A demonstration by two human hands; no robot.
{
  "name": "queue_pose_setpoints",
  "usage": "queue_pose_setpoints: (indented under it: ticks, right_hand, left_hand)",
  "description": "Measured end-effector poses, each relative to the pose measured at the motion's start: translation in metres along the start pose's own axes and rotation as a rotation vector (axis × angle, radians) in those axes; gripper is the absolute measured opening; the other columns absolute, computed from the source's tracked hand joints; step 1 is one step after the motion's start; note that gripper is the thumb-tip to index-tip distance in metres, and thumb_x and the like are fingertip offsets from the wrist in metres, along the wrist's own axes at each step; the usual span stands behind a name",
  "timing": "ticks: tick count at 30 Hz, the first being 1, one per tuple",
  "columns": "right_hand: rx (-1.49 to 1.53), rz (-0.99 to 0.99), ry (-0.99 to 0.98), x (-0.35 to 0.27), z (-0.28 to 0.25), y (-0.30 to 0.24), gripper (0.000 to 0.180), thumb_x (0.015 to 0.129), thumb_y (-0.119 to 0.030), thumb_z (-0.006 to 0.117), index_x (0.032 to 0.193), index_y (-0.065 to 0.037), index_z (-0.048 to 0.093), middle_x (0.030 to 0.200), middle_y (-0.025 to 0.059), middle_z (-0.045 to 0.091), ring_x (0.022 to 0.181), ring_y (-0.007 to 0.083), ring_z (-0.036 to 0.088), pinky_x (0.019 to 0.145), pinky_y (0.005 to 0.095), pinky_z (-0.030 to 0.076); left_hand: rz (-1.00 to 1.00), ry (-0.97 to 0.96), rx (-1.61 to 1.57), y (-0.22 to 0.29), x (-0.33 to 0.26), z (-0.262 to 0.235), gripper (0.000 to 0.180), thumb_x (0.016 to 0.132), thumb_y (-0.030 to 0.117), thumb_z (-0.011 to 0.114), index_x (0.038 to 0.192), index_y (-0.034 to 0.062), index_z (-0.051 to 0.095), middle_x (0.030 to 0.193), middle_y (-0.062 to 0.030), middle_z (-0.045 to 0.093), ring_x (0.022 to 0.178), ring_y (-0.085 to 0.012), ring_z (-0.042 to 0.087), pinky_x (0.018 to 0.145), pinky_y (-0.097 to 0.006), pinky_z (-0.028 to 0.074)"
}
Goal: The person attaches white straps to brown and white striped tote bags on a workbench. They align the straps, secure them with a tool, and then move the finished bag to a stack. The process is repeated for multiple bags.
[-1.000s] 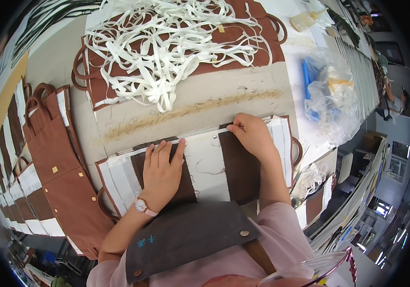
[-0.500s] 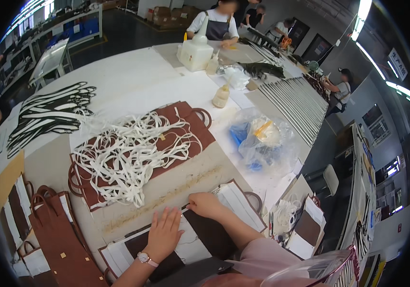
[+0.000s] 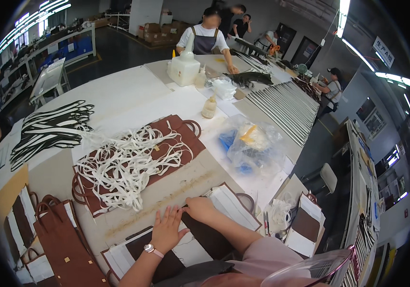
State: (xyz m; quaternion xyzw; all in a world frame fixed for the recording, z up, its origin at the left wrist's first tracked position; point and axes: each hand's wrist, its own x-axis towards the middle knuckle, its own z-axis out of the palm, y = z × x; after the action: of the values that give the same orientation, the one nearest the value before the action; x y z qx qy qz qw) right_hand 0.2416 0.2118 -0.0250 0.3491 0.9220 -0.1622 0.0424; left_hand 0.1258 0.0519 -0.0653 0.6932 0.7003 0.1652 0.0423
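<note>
Panel [image 3: 206, 237]: lay on the surface [image 3: 114, 107], striped brown and white.
Left hand [image 3: 168, 230]: rested flat on the panel, fingers spread, gripping nothing.
Right hand [image 3: 201, 209]: curled at the panel's far edge; whether it pinched anything, I could not tell.
White tapes [image 3: 118, 165]: sat heaped beyond the panel.
Brown bag [image 3: 66, 244]: lay left of the panel.

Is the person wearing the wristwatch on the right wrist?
No, the watch is on the wrist of the left hand, which lies across the brown-and-white piece.
</note>
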Motion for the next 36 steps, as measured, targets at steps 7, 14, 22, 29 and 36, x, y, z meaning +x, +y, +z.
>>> queue_pose_setpoints:
  ticks: [7,14,22,29,36]
  right_hand:
    - [0.03,-0.129,0.043,-0.034,-0.049,0.03,0.04,0.088,-0.045,0.069,0.092,-0.005,0.067,0.08,0.018,0.07,0.075,0.0344,0.07,0.067,0.0447,0.053]
    - [0.304,-0.046,-0.143,-0.021,-0.07,0.058,0.041,0.088,-0.046,0.068,0.09,-0.005,0.068,0.084,0.018,0.07,0.082,0.0371,0.067,0.073,0.0454,0.051]
    - [0.635,0.144,-0.217,0.0,-0.052,0.064,0.023,0.087,-0.025,0.073,0.086,-0.002,0.069,0.064,0.0052,0.06,0.063,0.0116,0.056,0.059,0.0302,0.045]
    - [0.597,0.187,-0.128,0.005,-0.043,0.075,0.021,0.087,-0.02,0.072,0.084,0.0,0.067,0.067,0.0045,0.062,0.064,0.0116,0.056,0.061,0.03,0.045]
    - [0.459,0.24,-0.089,0.005,-0.047,0.061,0.022,0.086,-0.021,0.072,0.083,0.001,0.067,0.072,0.014,0.065,0.068,0.023,0.063,0.065,0.0353,0.049]
  left_hand:
    - [-0.013,-0.02,-0.006,0.003,0.006,-0.009,0.077,0.092,0.055,0.058,0.149,0.0055,0.042,0.156,-0.015,0.041,0.147,-0.0328,0.034,0.119,-0.059,0.018]
    - [-0.005,0.006,-0.037,0.007,0.012,-0.015,0.077,0.092,0.053,0.061,0.147,0.0025,0.043,0.155,-0.018,0.041,0.145,-0.0355,0.036,0.119,-0.058,0.02]
    - [-0.023,0.1,-0.22,-0.001,0.003,-0.016,0.041,0.092,0.019,0.063,0.126,-0.0019,0.057,0.139,-0.0201,0.051,0.138,-0.0364,0.042,0.118,-0.05,0.03]
    - [-0.043,0.125,-0.253,0.001,0.001,-0.015,0.043,0.088,0.016,0.067,0.126,-0.002,0.059,0.137,-0.0192,0.052,0.134,-0.0361,0.045,0.117,-0.05,0.033]
    - [-0.061,0.085,-0.2,0.004,0.007,-0.019,0.055,0.088,0.027,0.07,0.139,0.0125,0.056,0.143,-0.02,0.048,0.136,-0.038,0.043,0.117,-0.053,0.031]
